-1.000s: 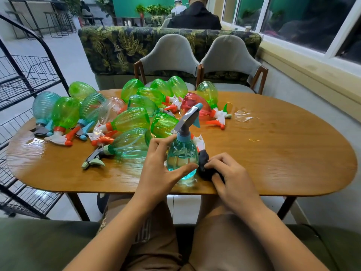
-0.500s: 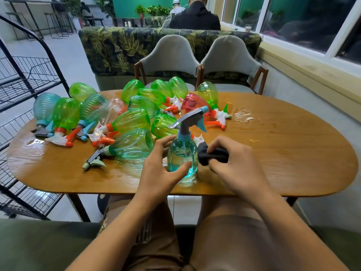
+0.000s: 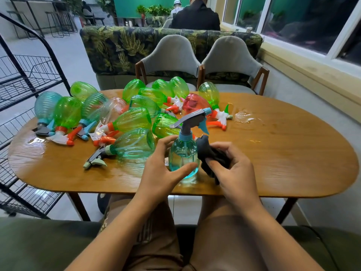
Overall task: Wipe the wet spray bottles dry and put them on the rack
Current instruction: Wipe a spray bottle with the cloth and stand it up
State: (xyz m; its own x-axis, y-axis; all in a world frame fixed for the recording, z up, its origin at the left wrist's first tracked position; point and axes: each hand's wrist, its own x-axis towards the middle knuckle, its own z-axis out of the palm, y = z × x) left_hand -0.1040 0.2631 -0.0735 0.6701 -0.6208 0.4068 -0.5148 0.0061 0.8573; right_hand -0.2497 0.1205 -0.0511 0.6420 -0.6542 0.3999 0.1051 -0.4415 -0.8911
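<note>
Fingers (image 3: 166,142) of the left hand (image 3: 160,171) curl round the upright bottle (image 3: 182,153), steadying it at the table's (image 3: 283,153) near edge so the right hand (image 3: 234,173), pinching a bunched cloth (image 3: 211,155), can rub its side. The rack (image 3: 23,79) stands left, well apart.

Oval wooden table (image 3: 283,153), glossy top; sprawled over the left and far side, a heap of spray bottles (image 3: 132,122) on their sides, touching and overlapping, mostly green, some blue; in among them a red bottle (image 3: 195,103) and a clear bottle (image 3: 114,109); upright near the front edge, a blue bottle (image 3: 182,153); right of the heap, a puddle (image 3: 245,116); wet sheen (image 3: 37,142) at the left end.
</note>
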